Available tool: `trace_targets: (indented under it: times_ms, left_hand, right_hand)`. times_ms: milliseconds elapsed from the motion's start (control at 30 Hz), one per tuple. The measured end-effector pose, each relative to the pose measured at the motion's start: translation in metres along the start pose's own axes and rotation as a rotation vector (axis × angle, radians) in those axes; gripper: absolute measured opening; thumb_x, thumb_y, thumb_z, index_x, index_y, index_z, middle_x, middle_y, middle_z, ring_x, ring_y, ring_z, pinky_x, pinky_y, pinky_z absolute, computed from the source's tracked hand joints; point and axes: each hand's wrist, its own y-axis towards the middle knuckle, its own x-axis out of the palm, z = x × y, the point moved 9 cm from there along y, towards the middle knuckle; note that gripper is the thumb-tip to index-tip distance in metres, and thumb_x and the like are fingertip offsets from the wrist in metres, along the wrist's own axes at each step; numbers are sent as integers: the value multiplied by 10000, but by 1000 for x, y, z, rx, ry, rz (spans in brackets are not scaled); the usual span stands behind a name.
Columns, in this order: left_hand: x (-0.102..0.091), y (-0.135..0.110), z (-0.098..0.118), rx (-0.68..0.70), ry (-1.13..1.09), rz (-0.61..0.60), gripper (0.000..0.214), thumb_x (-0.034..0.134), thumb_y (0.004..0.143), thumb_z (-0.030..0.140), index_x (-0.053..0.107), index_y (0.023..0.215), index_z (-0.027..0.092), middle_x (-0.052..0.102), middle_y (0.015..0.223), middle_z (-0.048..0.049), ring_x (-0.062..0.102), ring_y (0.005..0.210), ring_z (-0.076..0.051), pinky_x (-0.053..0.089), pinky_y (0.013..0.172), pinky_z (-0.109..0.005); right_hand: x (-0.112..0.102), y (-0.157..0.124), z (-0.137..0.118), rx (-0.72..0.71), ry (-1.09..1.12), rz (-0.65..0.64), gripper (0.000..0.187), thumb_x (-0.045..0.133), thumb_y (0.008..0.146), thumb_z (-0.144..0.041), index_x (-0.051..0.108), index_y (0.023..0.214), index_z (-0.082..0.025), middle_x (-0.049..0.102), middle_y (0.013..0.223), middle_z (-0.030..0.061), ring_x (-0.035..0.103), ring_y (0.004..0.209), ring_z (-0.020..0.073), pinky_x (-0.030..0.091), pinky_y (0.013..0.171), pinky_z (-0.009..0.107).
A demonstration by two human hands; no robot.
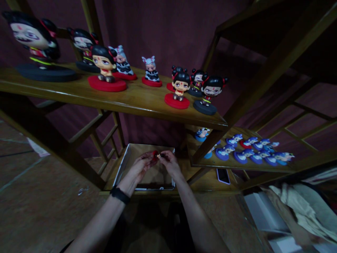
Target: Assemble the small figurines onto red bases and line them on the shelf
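My left hand and my right hand meet over an open cardboard box on the bottom shelf. Together they pinch a small figurine with a red base; its details are too small and dark to make out. A black band sits on my left wrist. Both hands have their fingers curled closed round the little figure.
A wooden shelf above carries several big-headed figurines on red and dark bases, such as one near the front. A lower shelf to the right holds several blue-based figures. A phone lies beside the box. Cloth lies bottom right.
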Motion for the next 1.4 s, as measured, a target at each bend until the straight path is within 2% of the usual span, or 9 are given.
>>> trace_targets:
  times_ms: [233, 433, 633, 733, 833, 1000, 1133, 1300, 1400]
  left_hand:
    - [-6, 1, 1, -10, 52, 54, 142, 623, 685, 76, 620, 826, 94, 689, 856, -117, 665, 746, -175, 540, 746, -317]
    - [-8, 3, 2, 13, 95, 37, 163, 657, 675, 123, 623, 831, 92, 689, 819, -115, 664, 740, -178, 538, 753, -326]
    - [-1, -2, 4, 44, 75, 19, 114, 641, 687, 103, 633, 801, 109, 680, 800, -76, 654, 737, -155, 542, 750, -309]
    - [2, -4, 6, 54, 75, 19, 115, 642, 683, 91, 636, 797, 107, 673, 807, -72, 649, 744, -149, 542, 748, -297]
    - [1, -5, 7, 57, 99, 37, 117, 643, 689, 109, 636, 805, 102, 669, 804, -77, 643, 731, -145, 546, 721, -287]
    - [-1, -5, 8, 57, 131, 58, 119, 640, 696, 131, 631, 810, 97, 664, 790, -81, 638, 707, -145, 541, 683, -284]
    - [-2, -5, 8, 65, 127, 61, 142, 675, 661, 156, 621, 779, 99, 659, 769, -76, 635, 695, -151, 531, 693, -305]
    - [4, -1, 7, 141, 182, -3, 244, 722, 599, 214, 599, 788, 122, 650, 758, -48, 619, 693, -147, 508, 712, -313]
    - [9, -2, 13, 261, 351, -16, 231, 708, 600, 227, 591, 783, 151, 640, 759, -34, 606, 699, -154, 494, 682, -293]
  right_hand:
    - [1, -2, -7, -41, -84, -68, 221, 594, 679, -251, 573, 899, -234, 608, 904, -13, 566, 820, 137, 437, 761, 271]
    - [3, -3, -5, -50, -158, -89, 220, 578, 687, -249, 578, 908, -252, 605, 884, -26, 570, 817, 136, 438, 767, 280]
    - [-2, -2, 0, 50, 3, 15, 267, 634, 652, -333, 573, 883, -214, 603, 834, 4, 561, 786, 153, 474, 699, 287]
    - [0, -3, 2, 88, 94, 21, 291, 654, 627, -339, 569, 871, -204, 600, 854, 11, 562, 780, 150, 483, 670, 279]
    - [1, -3, -1, 50, 74, -8, 268, 647, 638, -329, 568, 864, -209, 606, 850, 2, 564, 779, 142, 476, 694, 273]
    - [4, -4, -7, -57, -96, -60, 191, 589, 695, -276, 576, 881, -239, 618, 848, -26, 574, 791, 132, 448, 773, 281]
    - [4, -5, -9, -65, -138, -63, 181, 575, 704, -265, 579, 884, -250, 614, 840, -34, 571, 782, 133, 446, 763, 279]
    - [2, -1, -2, -10, -44, -3, 198, 605, 673, -278, 567, 859, -223, 608, 819, -17, 562, 783, 136, 445, 749, 269]
    - [2, -2, 7, 58, 57, 36, 232, 622, 635, -264, 554, 853, -219, 599, 793, -19, 560, 751, 136, 456, 710, 267]
